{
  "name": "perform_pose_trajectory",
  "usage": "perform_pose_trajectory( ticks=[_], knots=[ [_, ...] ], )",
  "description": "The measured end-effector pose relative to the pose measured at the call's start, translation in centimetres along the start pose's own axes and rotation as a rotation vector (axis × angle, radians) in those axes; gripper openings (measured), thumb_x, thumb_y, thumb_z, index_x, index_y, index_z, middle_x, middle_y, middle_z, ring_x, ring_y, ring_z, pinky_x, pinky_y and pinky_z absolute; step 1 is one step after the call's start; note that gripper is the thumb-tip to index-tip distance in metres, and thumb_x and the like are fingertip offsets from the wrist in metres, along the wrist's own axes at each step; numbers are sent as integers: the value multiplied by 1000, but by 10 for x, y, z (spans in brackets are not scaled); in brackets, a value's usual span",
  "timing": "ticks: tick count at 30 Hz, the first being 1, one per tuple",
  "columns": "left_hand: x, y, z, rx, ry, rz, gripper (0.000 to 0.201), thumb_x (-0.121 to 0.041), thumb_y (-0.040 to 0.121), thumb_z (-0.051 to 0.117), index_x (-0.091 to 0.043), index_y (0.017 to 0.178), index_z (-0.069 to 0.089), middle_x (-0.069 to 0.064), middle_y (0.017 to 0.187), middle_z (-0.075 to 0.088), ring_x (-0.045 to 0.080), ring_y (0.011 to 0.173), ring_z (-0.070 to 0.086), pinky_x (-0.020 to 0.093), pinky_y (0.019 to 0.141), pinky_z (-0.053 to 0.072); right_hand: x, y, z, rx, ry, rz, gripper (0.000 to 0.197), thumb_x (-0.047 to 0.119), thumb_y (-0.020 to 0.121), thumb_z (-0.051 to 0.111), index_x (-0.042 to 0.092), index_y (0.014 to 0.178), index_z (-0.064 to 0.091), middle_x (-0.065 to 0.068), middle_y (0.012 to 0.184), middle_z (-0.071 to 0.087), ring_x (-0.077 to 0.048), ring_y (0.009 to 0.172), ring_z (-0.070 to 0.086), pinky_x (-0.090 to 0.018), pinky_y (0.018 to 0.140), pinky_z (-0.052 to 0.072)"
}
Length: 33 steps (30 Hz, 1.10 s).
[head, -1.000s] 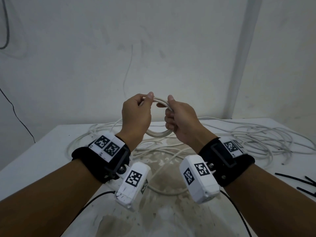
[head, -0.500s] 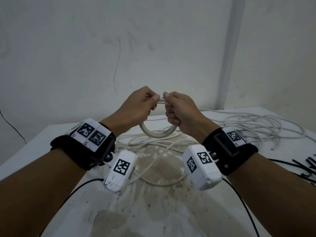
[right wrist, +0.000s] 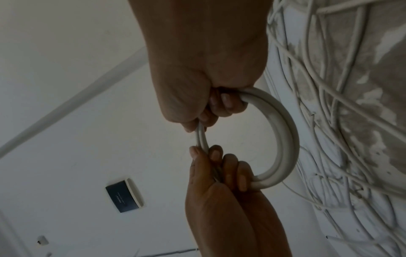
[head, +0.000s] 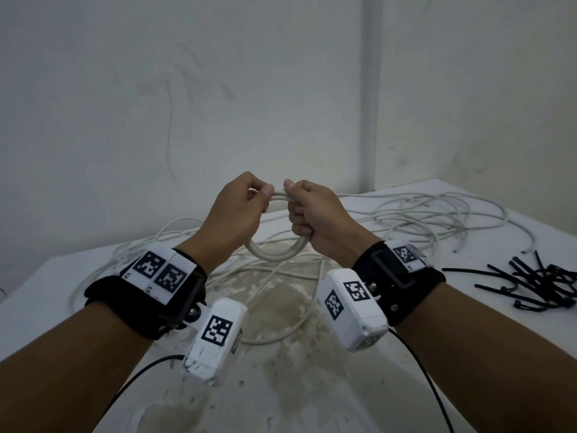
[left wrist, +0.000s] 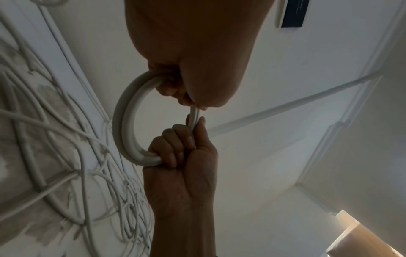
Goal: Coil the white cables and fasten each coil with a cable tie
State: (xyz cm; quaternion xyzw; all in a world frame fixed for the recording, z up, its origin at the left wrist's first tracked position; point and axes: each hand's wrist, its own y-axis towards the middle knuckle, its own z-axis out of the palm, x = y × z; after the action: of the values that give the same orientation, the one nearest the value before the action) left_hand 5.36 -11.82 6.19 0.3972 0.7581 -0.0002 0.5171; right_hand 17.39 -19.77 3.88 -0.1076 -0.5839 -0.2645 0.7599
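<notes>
Both hands are drawing closer, left hand (head: 239,210) and right hand (head: 315,214) clenching the white coil (head: 274,254) above the table (head: 406,385) middle; fingers should be keeping loops bunched for tying.

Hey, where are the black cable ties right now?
In the head view, the black plastic cable ties lie in a loose pile at the right edge of the white table, right of the right hand and beside the loose white cables.

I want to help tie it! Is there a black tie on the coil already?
No, the coil held by both hands is bare white, and the black ties lie on the table to the right.
</notes>
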Motion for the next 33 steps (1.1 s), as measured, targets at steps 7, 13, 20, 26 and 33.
perform_pose_trajectory(
  ticks=[7,13,20,26,33],
  knots=[
    [-15,2,29,-38,15,9,20,-31,100,54,-14,94,62,1,76,63,12,55,48,28,56,38,8,-18,-22,-57,-38,-32,30,27,101,56,16,75,48,11,45,35,-8,41,25,-23,42,22],
    [-33,-2,75,39,-29,53,17,-28,99,56,-15,88,61,4,75,62,14,52,46,27,53,36,14,-41,-69,-159,-83,-40,26,30,100,57,16,78,51,6,51,41,-8,41,32,-24,44,31],
    [-45,-18,125,107,-2,73,20,-28,99,56,-11,92,63,2,78,64,14,61,52,27,55,37,15,-72,-139,-299,-282,36,33,36,101,53,10,83,62,-6,67,65,-19,54,60,-31,59,56],
    [-51,-20,131,125,-15,47,21,-30,99,56,-12,91,62,3,78,65,6,42,42,27,49,32,37,-89,-222,-598,-1523,215,20,28,86,62,12,98,65,-7,104,69,-31,99,65,-30,74,45],
    [-50,-22,119,132,-45,18,20,-30,99,56,-14,88,61,4,79,64,11,48,42,26,48,33,42,-116,-266,-472,-1864,596,5,17,83,57,13,80,58,0,82,58,-23,79,55,-28,73,43]
  ],
)
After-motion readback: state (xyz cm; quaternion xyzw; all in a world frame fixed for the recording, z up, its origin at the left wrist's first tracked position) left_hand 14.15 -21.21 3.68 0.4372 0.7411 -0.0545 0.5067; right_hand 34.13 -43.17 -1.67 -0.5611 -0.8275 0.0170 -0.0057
